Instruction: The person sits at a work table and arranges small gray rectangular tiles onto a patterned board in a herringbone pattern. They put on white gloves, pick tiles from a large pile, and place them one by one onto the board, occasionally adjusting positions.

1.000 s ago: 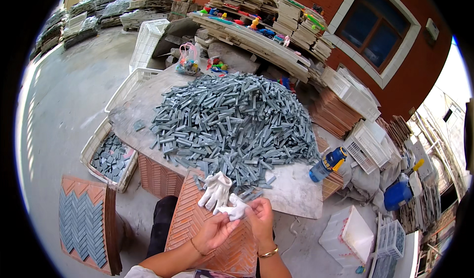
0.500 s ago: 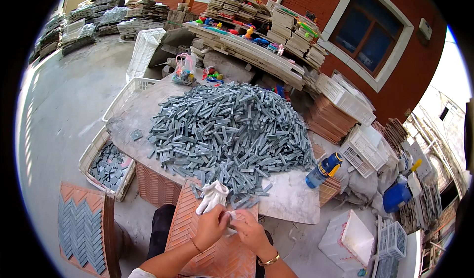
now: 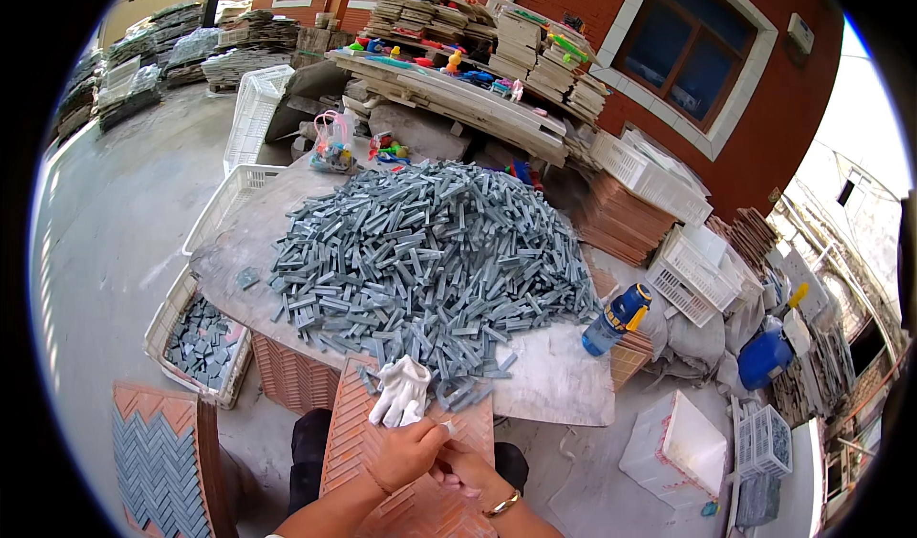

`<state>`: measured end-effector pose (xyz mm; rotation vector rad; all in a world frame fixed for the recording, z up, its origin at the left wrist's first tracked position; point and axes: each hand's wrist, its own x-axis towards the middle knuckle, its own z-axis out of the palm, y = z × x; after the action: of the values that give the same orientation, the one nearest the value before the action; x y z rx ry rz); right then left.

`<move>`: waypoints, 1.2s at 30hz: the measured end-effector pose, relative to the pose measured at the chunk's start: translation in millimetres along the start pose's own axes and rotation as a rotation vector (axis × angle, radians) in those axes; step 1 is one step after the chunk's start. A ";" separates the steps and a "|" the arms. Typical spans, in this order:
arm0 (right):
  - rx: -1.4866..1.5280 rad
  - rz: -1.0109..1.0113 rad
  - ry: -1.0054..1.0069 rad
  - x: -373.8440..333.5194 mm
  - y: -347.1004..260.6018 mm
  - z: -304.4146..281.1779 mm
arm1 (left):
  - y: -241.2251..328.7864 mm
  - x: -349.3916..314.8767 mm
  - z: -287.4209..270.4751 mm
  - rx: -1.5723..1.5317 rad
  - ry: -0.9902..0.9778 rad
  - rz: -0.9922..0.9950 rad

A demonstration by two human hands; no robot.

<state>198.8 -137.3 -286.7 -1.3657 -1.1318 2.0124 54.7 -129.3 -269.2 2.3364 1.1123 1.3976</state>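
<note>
My left hand (image 3: 409, 456) and my right hand (image 3: 470, 467) meet above an orange-brown herringbone-grooved panel (image 3: 350, 425) at my lap. The fingers of both are closed and pressed together. A scrap of something white shows at the left fingertips, too small to name. What lies between the fingers is mostly hidden. Just beyond my hands, a white work glove (image 3: 401, 391) rests on the panel's far end, touching the near edge of a big heap of grey stone strips (image 3: 430, 251). The heap covers much of a pale worktable (image 3: 554, 376).
A blue bottle (image 3: 613, 322) stands at the table's right. Left are a crate of grey pieces (image 3: 153, 339) and a herringbone panel partly filled with grey strips (image 3: 158, 462). A white box (image 3: 673, 457) sits on the floor at right. Stacked slabs (image 3: 449, 98) with toys stand behind.
My hands have shifted slightly downward, the right one turning and tucking under the left. The view has swung a little, so the surroundings sit further left. The glove still lies on the panel.
</note>
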 end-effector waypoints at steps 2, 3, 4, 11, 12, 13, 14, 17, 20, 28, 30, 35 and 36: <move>0.300 -0.082 -0.012 -1.7 -4.3 -6.4 | 1.3 -3.4 3.4 0.021 -0.054 0.152; 0.451 -0.122 -0.017 -1.9 -5.6 -9.0 | 6.6 -2.7 5.8 0.007 -0.043 0.161; 0.600 -0.162 -0.018 -3.1 -8.4 -10.2 | 13.6 -1.0 9.0 -0.011 -0.031 0.171; 0.681 -0.498 0.120 -0.1 29.8 -14.1 | 39.5 -10.9 33.8 -0.086 0.013 0.008; 0.713 -0.488 0.138 3.2 31.6 -12.6 | 40.4 -11.9 34.5 -0.096 0.009 -0.018; 0.746 -0.480 0.154 4.7 26.5 -8.9 | 40.9 -11.7 33.3 -0.124 0.025 -0.031; 0.767 -0.429 0.128 4.2 15.7 -4.4 | 42.1 -11.3 30.2 -0.152 0.041 -0.046; 0.999 -0.317 -0.171 6.3 -3.6 -0.9 | 45.8 -14.8 25.6 -0.220 0.004 -0.077; 1.593 -0.143 -1.072 42.2 7.6 -24.0 | 43.0 -26.5 29.9 -0.215 -0.080 -0.061; 1.078 -0.480 -0.401 17.2 -1.5 -36.6 | 40.6 -18.0 28.6 -0.202 -0.070 -0.156; 0.981 -0.447 -0.145 22.8 -8.7 -27.1 | 39.4 -14.8 31.7 -0.214 -0.073 -0.150; 0.961 -0.346 -0.334 58.3 24.0 -29.6 | 44.4 -10.4 22.1 -0.194 -0.136 -0.224; 0.981 -0.424 -0.547 50.7 15.1 -26.9 | 49.4 -3.3 14.6 -0.144 -0.228 -0.268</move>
<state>204.0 -98.2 -331.0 -0.0843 -0.3929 2.1564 90.6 -163.1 -253.8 2.0917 1.1639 1.0518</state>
